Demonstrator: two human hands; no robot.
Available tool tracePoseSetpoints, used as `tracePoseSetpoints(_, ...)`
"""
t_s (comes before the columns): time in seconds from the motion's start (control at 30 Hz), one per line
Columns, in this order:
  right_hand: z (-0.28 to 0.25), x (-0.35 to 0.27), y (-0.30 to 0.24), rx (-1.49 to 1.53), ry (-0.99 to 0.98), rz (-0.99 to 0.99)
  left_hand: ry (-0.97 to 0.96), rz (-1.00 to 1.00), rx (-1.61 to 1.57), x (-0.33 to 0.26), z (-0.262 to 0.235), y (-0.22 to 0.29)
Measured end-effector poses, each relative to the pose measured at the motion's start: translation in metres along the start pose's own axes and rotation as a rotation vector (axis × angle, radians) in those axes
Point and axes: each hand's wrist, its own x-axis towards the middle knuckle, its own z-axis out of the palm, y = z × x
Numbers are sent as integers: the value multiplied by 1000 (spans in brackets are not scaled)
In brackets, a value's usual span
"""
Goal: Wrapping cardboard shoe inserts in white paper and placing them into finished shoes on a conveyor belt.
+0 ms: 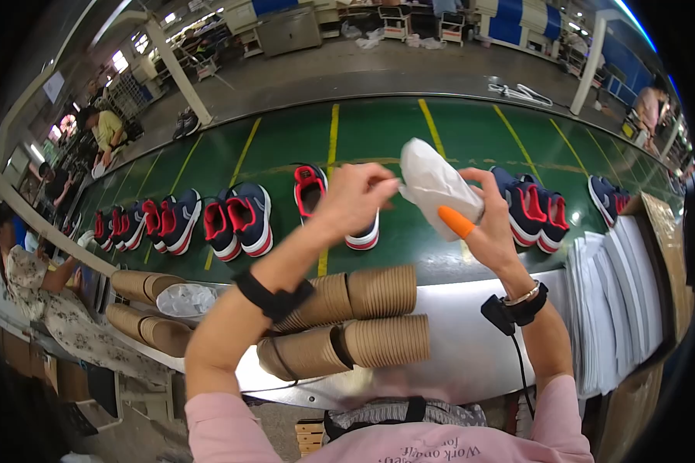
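Observation:
A bundle wrapped in white tissue paper (436,181), rounded at its top end, is tilted above the green belt. My right hand (493,228) grips its lower right side, an orange finger cot (455,222) on the thumb. What lies inside the paper is hidden. From the left, my left hand (355,197) pinches the paper's edge with bent fingers. Behind my left hand are a navy shoe with red lining (310,189) and the toe of another shoe (363,234), partly covered by my wrist.
Navy-and-red shoes (239,220) line the green conveyor belt (378,123), with more shoes (529,208) to the right. Nested brown ribbed cardboard inserts (386,339) lie on the metal table (479,332). White paper sheets (614,301) stand beside cardboard at right. Co-workers are at left.

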Motion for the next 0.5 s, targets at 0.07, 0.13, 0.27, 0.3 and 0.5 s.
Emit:
tracePoseSetpoints(0.07, -3, 5, 17, -34, -1, 19, 62, 68, 575, 18, -42, -52)
tracePoseSetpoints(0.13, 0, 3, 34, -14, -25, 196, -3, -238, 728, 25, -74, -100)
tracePoseSetpoints(0.27, 20, 1, 45, -66, -113, 225, 267, -297, 976, 27, -83, -196)
tracePoseSetpoints(0.3, 25, 1, 44, -69, -122, 224, 222, -483, 703, 30, -81, -205)
tracePoseSetpoints(0.5, 33, 15, 47, 125, -210, 444, -26, -647, 137, 47, -13, -136)
